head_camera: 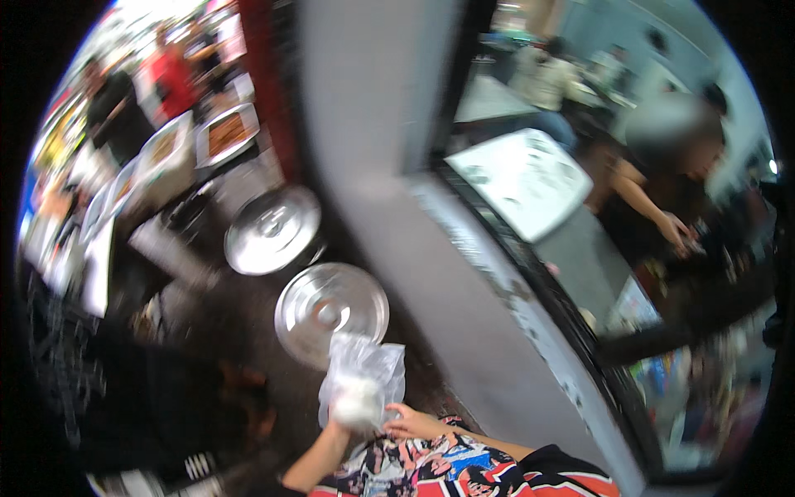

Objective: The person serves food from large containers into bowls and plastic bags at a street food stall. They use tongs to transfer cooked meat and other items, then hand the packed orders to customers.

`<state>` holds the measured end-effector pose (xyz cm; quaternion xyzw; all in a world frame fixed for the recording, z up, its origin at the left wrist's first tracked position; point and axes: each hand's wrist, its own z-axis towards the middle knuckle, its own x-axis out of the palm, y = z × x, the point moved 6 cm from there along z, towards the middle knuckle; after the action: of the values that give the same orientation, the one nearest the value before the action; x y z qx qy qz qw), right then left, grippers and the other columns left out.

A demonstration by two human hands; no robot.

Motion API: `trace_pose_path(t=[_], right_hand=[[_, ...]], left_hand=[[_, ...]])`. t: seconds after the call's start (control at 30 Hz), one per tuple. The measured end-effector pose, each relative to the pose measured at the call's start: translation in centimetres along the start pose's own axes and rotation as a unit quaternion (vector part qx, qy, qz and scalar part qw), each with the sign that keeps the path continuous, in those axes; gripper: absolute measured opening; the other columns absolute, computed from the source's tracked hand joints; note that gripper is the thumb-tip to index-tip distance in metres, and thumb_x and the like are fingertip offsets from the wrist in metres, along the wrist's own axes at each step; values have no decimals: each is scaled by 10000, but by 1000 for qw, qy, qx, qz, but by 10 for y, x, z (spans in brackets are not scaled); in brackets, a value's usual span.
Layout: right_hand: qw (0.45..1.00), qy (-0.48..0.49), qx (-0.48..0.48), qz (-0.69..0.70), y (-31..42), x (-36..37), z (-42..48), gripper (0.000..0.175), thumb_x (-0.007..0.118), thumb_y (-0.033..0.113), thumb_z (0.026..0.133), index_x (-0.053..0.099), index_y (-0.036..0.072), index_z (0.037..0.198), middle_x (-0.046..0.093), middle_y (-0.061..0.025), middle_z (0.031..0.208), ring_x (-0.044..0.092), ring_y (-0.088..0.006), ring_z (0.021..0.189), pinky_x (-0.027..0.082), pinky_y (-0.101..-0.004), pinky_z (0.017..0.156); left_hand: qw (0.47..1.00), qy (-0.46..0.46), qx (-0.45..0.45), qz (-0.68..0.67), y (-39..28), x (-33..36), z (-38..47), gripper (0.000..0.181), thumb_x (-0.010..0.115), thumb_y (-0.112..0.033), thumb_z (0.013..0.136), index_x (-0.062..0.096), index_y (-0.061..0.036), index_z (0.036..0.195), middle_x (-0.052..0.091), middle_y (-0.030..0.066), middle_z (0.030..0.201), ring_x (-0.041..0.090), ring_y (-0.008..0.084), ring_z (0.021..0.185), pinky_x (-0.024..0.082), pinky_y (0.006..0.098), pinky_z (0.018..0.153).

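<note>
A clear plastic bag (363, 357) with a white, blurred bundle (358, 404) in its lower part is held in front of my patterned clothing. My left hand (340, 428) is at the bundle's lower left, mostly hidden by it, and seems to support it from below. On the right, my right hand (407, 422) touches the bag's edge with its fingertips; whether it pinches the plastic cannot be made out. Just beyond the bag lies a round metal lid (332, 310), partly covered by the plastic.
Farther off is a second metal lid (273, 230). Food trays (228, 133) line a counter at the upper left, with people behind. A grey wall (372, 186) and dark window frame (528, 267) rise at the right; people and a white table (522, 180) show through the opening.
</note>
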<state>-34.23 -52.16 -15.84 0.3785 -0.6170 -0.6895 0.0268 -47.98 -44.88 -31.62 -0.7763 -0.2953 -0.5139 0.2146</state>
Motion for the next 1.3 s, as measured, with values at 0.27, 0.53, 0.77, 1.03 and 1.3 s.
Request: trace_pose_path(t=[0.27,0.53,0.77,1.03,1.3], right_hand=[[967,171,-131,135,26,15,97,217,546,159,846,599,69,1036,530,-92,1082,522,-197,1013,446,-270,789],[959,132,199,149,17,32,183,283,603,299,826,614,23,888,660,-82,762,625,-145,697,479,-272,645],[877,163,190,411,78,57,286,160,530,185,877,563,30,854,519,-6,595,516,-79,550,473,-236,567],[904,263,-50,334,176,58,387,436,567,115,868,399,88,1270,541,-24,894,517,-65,757,448,-218,641],[915,-53,38,399,72,-32,547,466,546,18,822,351,74,1242,477,-11,966,395,-30,564,335,-173,467]], left_hand=[[890,-201,394,-113,-104,43,-66,402,396,-361,884,535,-78,1132,579,110,1112,565,269,999,457,438,877],[737,-417,510,-151,-122,-57,-167,327,510,-325,832,559,-100,1065,600,89,1010,586,257,900,506,436,762],[805,-405,409,-145,-158,-90,-154,313,538,-332,815,569,-136,1057,611,84,978,589,256,886,497,412,721],[810,-365,142,436,-296,-21,-103,413,544,-331,806,555,-75,1129,618,119,1038,596,276,939,468,406,820],[468,-364,-13,805,-465,28,-18,601,612,-417,735,513,-67,1212,604,186,1077,597,310,971,453,382,850]])
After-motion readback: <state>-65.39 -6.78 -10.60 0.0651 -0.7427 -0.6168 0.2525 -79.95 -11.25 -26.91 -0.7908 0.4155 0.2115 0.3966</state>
